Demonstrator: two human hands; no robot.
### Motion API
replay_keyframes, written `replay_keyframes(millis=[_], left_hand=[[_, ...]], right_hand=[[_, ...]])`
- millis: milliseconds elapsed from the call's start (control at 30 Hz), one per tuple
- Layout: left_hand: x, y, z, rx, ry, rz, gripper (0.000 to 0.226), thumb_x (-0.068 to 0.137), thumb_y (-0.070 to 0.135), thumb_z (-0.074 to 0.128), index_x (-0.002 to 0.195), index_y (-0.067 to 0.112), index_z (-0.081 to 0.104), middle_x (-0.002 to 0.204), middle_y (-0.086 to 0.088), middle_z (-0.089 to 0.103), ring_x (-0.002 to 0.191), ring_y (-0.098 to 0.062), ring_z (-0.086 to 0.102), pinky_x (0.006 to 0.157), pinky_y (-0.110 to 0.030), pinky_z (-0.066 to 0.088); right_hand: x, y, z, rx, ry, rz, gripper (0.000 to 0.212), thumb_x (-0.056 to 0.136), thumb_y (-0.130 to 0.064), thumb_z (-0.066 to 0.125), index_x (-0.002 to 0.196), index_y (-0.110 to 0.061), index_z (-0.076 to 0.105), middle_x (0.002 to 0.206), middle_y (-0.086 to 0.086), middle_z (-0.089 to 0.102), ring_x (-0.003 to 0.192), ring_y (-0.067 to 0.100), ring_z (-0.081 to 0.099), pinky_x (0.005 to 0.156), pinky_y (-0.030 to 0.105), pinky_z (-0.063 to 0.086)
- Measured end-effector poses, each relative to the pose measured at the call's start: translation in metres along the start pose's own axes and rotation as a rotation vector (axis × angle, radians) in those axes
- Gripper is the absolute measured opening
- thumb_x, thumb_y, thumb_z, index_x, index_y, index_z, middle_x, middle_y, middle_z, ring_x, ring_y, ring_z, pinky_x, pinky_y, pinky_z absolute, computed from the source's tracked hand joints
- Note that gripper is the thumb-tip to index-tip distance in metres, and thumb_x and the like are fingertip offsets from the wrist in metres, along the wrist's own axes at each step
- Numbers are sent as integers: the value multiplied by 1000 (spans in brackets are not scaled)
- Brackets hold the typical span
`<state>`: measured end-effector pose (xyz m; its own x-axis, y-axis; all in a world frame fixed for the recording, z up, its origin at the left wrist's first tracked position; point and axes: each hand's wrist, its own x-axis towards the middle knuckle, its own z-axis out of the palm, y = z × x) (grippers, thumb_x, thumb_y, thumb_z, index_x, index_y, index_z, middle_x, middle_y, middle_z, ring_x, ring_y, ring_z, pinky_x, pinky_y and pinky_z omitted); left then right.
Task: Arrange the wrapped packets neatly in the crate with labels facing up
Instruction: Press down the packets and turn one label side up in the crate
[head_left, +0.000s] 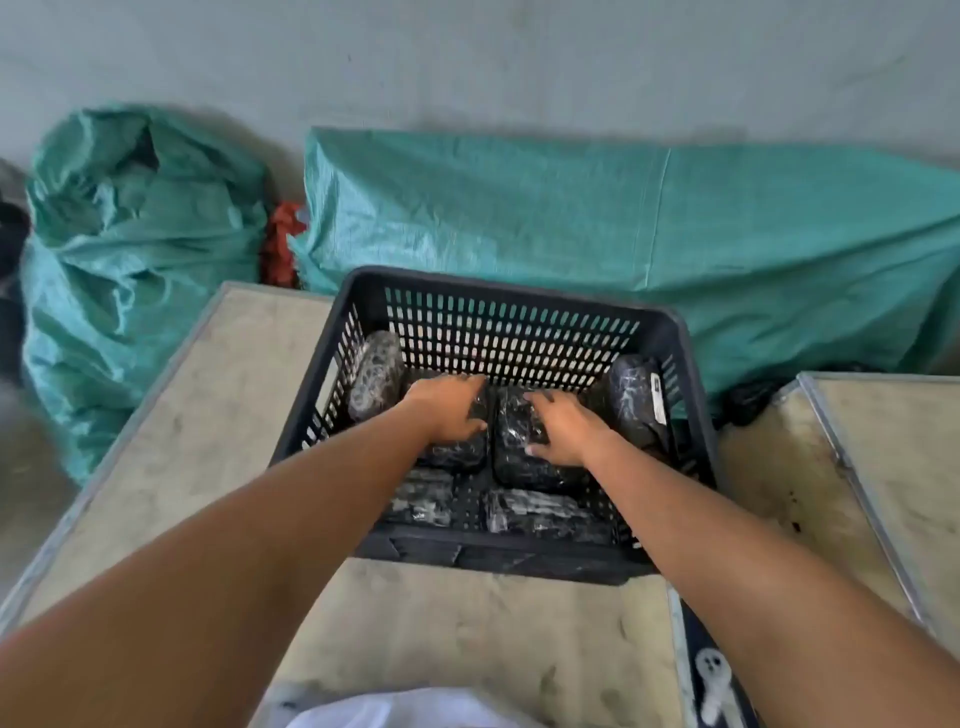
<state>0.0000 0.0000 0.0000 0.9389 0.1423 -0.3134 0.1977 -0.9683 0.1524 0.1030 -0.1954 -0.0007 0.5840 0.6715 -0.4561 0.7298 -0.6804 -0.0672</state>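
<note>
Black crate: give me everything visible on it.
The black crate is a rectangular plastic bin with slotted, ventilated walls and a thick solid rim. It sits upright on a worn beige table, in front of a green woven sack. Inside lie several dark packets in clear wrap: some flat on the floor, one propped against the left wall, one against the right wall showing a white label. The left hand and right hand reach in, each resting on a middle packet.

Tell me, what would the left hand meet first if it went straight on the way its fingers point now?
Probably the slotted far wall of the crate. The left hand lies on a wrapped packet, fingers pointing toward that wall; depth is unclear, so packet wrap may come first.
</note>
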Motion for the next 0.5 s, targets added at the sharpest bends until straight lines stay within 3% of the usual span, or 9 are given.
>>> replay_keyframes(millis=[133, 200, 333, 500], left_hand=[[15, 7, 35, 36, -228, -41, 103, 90, 46, 71, 164, 22, 3, 171, -11, 6, 154, -37, 16, 114, -54, 36], [21, 10, 49, 37, -281, -70, 106, 90, 47, 72, 163, 25, -2, 171, -9, -9, 155, -38, -3, 117, -58, 27], [24, 7, 73, 32, -320, -62, 108, 92, 42, 71, 162, 28, -11, 166, -10, -25, 153, -39, -19, 120, -63, 10], [23, 4, 85, 6, -308, -62, 109, 95, 26, 69, 159, 31, -19, 163, -9, -33, 149, -36, -27, 120, -61, -2]], right_hand=[[7, 7, 26, -129, -235, 7, 124, 82, -22, 87, 165, -20, -5, 170, 22, -7, 156, 44, 0, 121, 57, 24], [11, 11, 40, -179, -288, 5, 124, 84, -10, 83, 164, -20, -12, 168, 21, -21, 156, 43, -10, 121, 62, 20], [20, 15, 63, -199, -274, 13, 118, 89, 13, 64, 159, -19, -25, 161, 23, -36, 152, 45, -22, 121, 65, 12], [28, 21, 79, -262, -195, 16, 118, 92, 2, 70, 156, -13, -29, 153, 27, -38, 149, 49, -22, 118, 69, 19]])
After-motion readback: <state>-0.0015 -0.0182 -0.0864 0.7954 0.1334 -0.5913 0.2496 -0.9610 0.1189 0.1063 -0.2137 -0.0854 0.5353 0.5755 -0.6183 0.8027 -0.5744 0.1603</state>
